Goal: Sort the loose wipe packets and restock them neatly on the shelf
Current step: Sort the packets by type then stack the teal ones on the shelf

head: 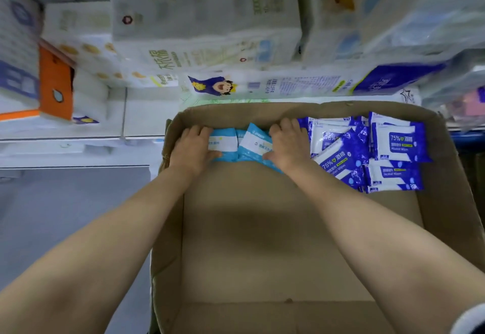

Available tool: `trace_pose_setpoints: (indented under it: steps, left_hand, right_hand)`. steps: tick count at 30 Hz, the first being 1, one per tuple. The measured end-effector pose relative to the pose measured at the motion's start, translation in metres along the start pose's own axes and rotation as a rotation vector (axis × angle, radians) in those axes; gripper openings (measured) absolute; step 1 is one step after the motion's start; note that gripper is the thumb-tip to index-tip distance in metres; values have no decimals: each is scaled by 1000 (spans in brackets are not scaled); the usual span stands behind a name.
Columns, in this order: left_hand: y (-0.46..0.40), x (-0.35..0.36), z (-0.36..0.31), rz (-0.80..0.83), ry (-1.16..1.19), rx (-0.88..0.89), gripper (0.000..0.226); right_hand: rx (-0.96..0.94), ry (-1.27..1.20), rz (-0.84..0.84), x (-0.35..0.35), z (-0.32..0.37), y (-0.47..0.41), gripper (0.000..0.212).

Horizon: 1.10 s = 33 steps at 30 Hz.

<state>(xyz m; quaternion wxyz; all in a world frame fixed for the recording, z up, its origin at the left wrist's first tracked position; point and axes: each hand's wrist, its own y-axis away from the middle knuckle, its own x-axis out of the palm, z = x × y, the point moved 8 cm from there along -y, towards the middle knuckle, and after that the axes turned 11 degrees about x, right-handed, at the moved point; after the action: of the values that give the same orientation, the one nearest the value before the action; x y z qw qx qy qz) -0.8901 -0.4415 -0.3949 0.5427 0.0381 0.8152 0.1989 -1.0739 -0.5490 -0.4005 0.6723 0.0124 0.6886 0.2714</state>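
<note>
Cardboard box (262,241) is seen from above, open-topped, its bare floor taking up the near and middle part of the view. Light-blue wipe packets (245,147) are bunched against the far wall of the box, left of centre, and are held from both sides. The left hand (193,148) is pressed against the left end of the bunch, its fingers (199,131) curled over the top edge of the packets and the thumb laid along their near side. The right hand (287,144) is set against the right end in the same way, fingers curled over the top and the thumb tucked under the near edge, so that the bunch is gripped between the two hands. Dark-blue wipe packets (372,150), marked 75% on white labels, are piled loosely in the far right corner of the box, just beside the right hand, some lying flat and some tilted across one another. Beyond the box, a shelf (141,134) is stocked with large tissue packs (207,10), blurred in the view, and an orange carton (55,87) is seen at the far left.
</note>
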Motion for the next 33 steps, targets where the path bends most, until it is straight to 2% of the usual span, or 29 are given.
trace_pose_setpoints:
  steps: [3, 5, 7, 9, 13, 16, 24, 29, 33]
  left_hand:
    - [-1, 0, -1, -10, -7, 4, 64]
    - [-1, -2, -1, -25, 4, -2, 62]
    - [0, 1, 1, -17, 16, -26, 62]
    - [2, 5, 2, -3, -19, -57, 64]
    - [11, 0, -7, -68, -251, -68, 63]
    - [23, -2, -17, -98, -297, -28, 51]
    - [72, -43, -10, -195, 369, 72, 30]
    - [136, -103, 26, -275, 468, 100, 33]
    - [213, -159, 95, -406, 517, 79, 37]
  right_hand:
    - [50, -274, -3, 0, -7, 14, 37]
    - [175, -589, 49, 1, -18, 24, 36]
    - [246, -788, 71, -2, -27, 35, 38]
    - [255, -855, 77, -6, -32, 48, 38]
    - [261, -901, 61, -11, -39, 67, 38]
    - [291, -932, 63, -12, -42, 79, 36]
    - [345, -1018, -64, -39, -17, 120, 39]
    - [254, -1142, -202, -81, 56, 160, 38]
    - [121, -1148, -278, -118, 151, 199, 35]
